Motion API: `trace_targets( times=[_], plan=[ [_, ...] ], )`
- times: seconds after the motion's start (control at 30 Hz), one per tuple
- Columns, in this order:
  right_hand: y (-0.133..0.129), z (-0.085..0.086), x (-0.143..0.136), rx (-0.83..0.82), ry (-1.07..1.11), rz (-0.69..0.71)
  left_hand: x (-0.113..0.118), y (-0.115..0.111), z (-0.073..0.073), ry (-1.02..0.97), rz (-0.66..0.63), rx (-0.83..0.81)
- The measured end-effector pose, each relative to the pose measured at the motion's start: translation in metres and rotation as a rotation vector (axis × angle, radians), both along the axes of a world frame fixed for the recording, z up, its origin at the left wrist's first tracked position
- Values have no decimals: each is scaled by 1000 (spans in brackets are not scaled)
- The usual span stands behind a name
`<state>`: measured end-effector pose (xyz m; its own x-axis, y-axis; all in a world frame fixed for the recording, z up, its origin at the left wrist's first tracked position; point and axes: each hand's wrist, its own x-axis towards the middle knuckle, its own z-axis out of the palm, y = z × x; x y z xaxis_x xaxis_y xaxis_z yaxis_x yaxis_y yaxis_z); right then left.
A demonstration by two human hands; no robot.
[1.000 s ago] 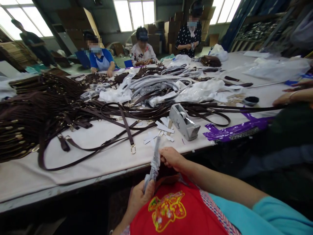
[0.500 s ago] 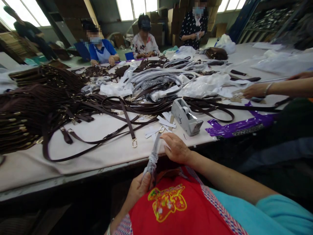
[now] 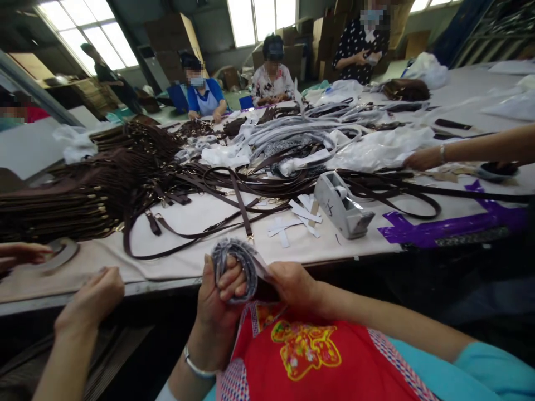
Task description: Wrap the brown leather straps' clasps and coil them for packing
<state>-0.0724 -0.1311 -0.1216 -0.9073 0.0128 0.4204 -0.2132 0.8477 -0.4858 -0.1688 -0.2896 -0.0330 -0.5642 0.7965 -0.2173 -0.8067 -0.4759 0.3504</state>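
A strap in clear grey plastic wrap [image 3: 247, 260] is wound into a coil just past the table's front edge, above my red apron. My left hand [image 3: 217, 303] is closed around it, with the fingers curled through the middle of the coil and the thumb on its outer left side. My right hand [image 3: 295, 284] pinches the strap's free end at the right of the coil. The fingertips there are partly hidden. Behind the coil lies a dark brown strap [image 3: 241, 203] with a gold metal ring at its end.
A grey tape dispenser [image 3: 345, 209] stands beside white paper strips [image 3: 298, 214]. Stacked brown straps [image 3: 54, 209] fill the left side. Plastic-wrapped straps [image 3: 288, 131] lie mid-table. Co-workers' hands [image 3: 94, 295] reach in from left and right; one holds a tape roll [image 3: 62, 253].
The wrapped strap, earlier hanging lengthwise between my hands, is now rolled into a coil around my left fingers. My view has swung left, bringing a neighbour's hands into sight.
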Motion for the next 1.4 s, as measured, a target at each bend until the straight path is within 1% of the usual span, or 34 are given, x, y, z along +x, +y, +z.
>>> trace_targets(
  times=[0.07,0.1,0.17,0.23,0.33,0.4,0.47,0.6,0.67,0.7,0.8,0.9,0.97,1.03,1.1,1.17,1.23,1.3,1.33,1.37,1.4],
  plan=[
    [-18,13,3,-167,-2,70,-2,5,-3,12,52,16],
    [-22,19,4,-263,-13,104,-2,8,-6,21,74,15],
    [-25,29,5,-460,-50,139,-1,13,-14,39,109,7],
    [-23,33,4,-643,-101,121,-1,17,-20,57,140,-4],
    [-24,29,3,-930,-184,80,0,23,-26,102,177,-38],
    [-28,24,1,-1133,-255,79,1,26,-32,177,212,-84],
    [-32,21,-1,-1311,-328,71,4,27,-41,308,238,-152],
    [-35,21,-4,-1687,-437,30,13,21,-61,600,186,-332],
    [-33,22,-3,-1858,-470,28,16,16,-67,726,182,-405],
    [-32,22,-2,-1913,-489,42,18,13,-69,789,190,-431],
    [-29,21,0,-1970,-543,103,20,6,-68,956,191,-498],
    [-26,20,1,-1997,-601,75,19,1,-68,1156,209,-561],
    [-26,20,3,-2011,-695,70,19,-3,-70,1300,234,-583],
    [-26,20,4,-2012,-784,104,21,-6,-71,1398,237,-597],
    [-27,19,6,-2011,-779,159,22,-8,-72,1423,235,-611],
    [-29,18,8,-2010,-705,214,24,-9,-69,1390,236,-612],
    [-30,17,8,-1980,-637,223,25,-10,-65,1332,223,-594],
    [-29,17,8,-1882,-556,150,24,-13,-61,1295,163,-571],
    [-27,17,8,-1782,-487,94,23,-15,-59,1282,109,-562],
    [-23,17,10,-1634,-398,34,23,-17,-59,1256,37,-553],
    [-19,17,12,-1443,-298,-27,22,-20,-58,1200,-44,-540]
  ],
)
